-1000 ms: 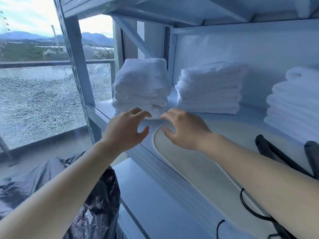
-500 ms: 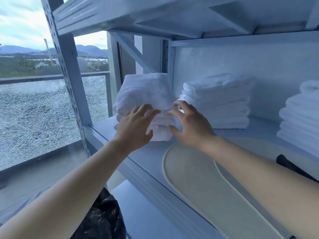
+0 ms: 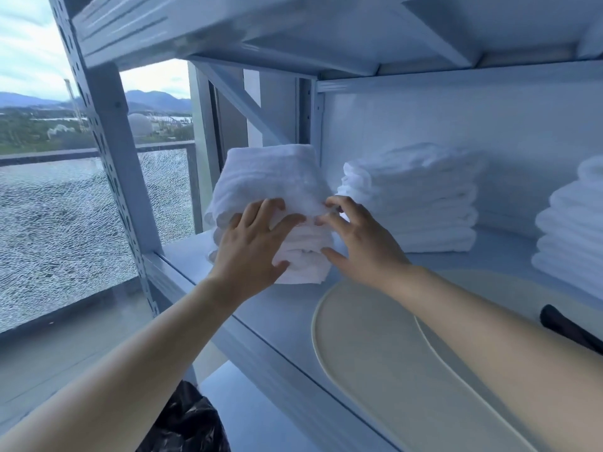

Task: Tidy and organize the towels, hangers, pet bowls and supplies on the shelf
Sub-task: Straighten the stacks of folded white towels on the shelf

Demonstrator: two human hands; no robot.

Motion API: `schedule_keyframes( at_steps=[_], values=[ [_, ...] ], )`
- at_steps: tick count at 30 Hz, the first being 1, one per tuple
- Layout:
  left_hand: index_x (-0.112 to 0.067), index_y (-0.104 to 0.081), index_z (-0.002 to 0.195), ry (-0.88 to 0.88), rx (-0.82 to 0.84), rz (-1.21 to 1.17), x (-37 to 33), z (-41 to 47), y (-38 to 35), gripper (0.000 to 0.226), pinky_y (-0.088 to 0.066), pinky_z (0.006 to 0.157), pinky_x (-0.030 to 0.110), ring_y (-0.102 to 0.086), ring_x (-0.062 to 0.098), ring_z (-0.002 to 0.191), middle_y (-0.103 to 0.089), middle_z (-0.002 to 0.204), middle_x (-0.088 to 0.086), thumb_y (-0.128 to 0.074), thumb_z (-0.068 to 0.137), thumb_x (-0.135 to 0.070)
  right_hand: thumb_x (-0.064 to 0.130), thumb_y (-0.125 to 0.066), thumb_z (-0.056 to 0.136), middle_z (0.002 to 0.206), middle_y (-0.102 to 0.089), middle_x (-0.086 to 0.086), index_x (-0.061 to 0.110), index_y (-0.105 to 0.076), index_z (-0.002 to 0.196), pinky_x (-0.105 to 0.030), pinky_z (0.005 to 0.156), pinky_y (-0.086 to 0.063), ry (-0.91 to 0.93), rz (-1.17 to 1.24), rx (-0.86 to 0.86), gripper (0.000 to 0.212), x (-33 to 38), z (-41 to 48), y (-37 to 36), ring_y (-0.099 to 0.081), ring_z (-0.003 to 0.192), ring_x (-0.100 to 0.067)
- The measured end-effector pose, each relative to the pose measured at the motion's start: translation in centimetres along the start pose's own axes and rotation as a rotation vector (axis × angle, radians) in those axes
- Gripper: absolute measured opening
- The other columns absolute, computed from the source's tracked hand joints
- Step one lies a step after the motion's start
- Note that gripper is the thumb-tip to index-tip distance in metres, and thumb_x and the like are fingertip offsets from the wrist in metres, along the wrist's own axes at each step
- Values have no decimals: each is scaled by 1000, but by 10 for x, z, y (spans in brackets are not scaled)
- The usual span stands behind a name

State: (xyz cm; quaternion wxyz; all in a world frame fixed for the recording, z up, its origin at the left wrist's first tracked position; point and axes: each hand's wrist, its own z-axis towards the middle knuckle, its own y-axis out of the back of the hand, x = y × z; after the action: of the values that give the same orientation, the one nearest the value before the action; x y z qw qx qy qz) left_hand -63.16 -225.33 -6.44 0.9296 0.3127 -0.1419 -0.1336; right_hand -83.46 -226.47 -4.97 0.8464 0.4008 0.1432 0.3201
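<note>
From the head view, the person is reaching both arms up to the pale blue-grey metal shelf point(image 3: 287, 318) and working on the leaning stack of folded white terry towels point(image 3: 274, 177) that is sitting right under their fingertips, at the window end of the board. The left hand point(image 3: 253, 247) is lying spread against the front of that stack, fingers fanned over the upper folds and the thumb touching the lower ones. The right hand point(image 3: 362, 246) is also spread, its fingertips touching the stack's near corner just beside the left hand's fingers; neither hand is pinching anything. Just beyond the right hand a second, squarer stack of white towels point(image 3: 414, 190) is standing, and well off to that hand's outer side a third white stack point(image 3: 571, 230) is showing at the edge. Under the right forearm a cream oval rubbery mat point(image 3: 375, 353) is lying flat, with a dark object point(image 3: 567, 327) beside it that I cannot identify. To my eye they are squaring the stack, and it is bulging toward the front at the top, so pushing evenly with both palms, low and high together, should be straightening it without toppling the top towels backward or sliding the whole pile off line with its neighbour.
</note>
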Motion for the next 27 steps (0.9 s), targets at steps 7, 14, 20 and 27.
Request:
schedule_keyframes(
  at_steps=[7,14,20,27],
  values=[
    [-21,-42,136,36,23,-1,6,-3,-1,96,-48,84,37,-38,20,120,-49,133,2,-85,53,-38,17,-71,77,129,-44,0,17,-46,126,-36,78,-49,48,98,-64,55,-4,15,-8,-46,114,-21],
    [-18,-52,130,33,17,-22,17,-8,-6,85,-49,82,36,-39,18,117,-52,131,1,-86,52,-20,15,-73,76,137,-42,-8,11,-49,130,-30,93,-43,24,83,-39,59,-3,17,-26,-43,122,-25],
    [-19,-54,128,45,9,13,31,-12,-5,78,-40,90,30,-40,18,118,-52,132,0,-82,55,-10,11,-73,74,126,-48,-8,12,-55,123,-35,80,-51,64,99,-91,53,8,22,-30,-42,112,-19],
    [-17,-57,121,57,-50,130,33,-15,-8,59,-29,99,39,-45,24,124,-53,134,4,-63,64,-4,17,-70,76,130,-44,-1,18,-48,130,-35,80,-53,84,108,-82,58,10,22,-34,-40,117,-15]
  ],
)
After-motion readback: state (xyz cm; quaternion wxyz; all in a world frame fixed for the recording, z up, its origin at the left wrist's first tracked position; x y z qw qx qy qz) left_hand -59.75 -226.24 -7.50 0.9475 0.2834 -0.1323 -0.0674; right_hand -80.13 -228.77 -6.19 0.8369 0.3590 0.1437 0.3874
